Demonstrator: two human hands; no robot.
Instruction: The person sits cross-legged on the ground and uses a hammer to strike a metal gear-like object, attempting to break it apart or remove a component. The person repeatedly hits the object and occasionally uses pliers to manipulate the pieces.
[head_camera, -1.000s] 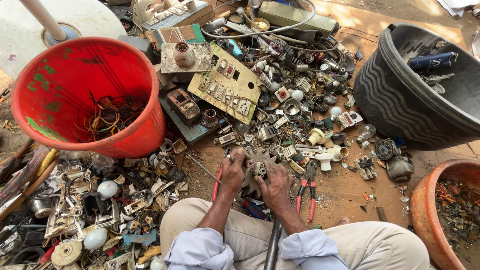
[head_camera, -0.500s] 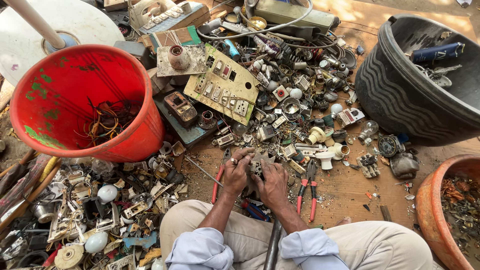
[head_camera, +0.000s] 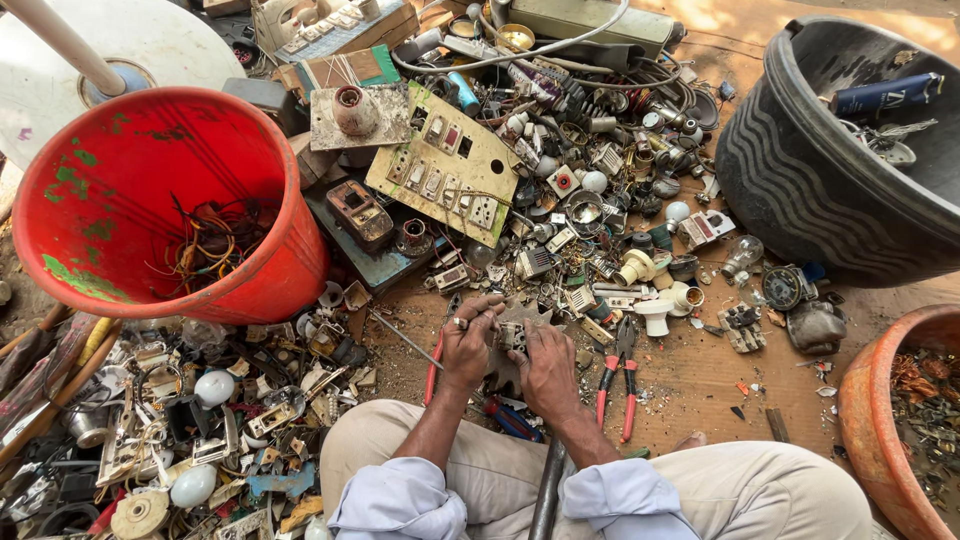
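Note:
I sit on the ground with both hands close together in front of my knees. My left hand (head_camera: 468, 343) and my right hand (head_camera: 547, 362) both grip a small grey electrical part (head_camera: 514, 336) between them, over a dark flat piece on the ground. A red-handled tool (head_camera: 434, 360) lies just left of my left hand. Red-handled pliers (head_camera: 615, 375) lie just right of my right hand. A dark metal bar (head_camera: 548, 490) runs between my legs.
A red bucket (head_camera: 95, 215) holding wires stands at left. A black tub (head_camera: 800, 180) sits at right, an orange basin (head_camera: 868, 410) at lower right. A yellowed switch panel (head_camera: 445, 175) and heaps of sockets, bulbs and scrap parts cover the ground.
My hands have stayed on the small part, shifting only slightly. The view has tilted a little.

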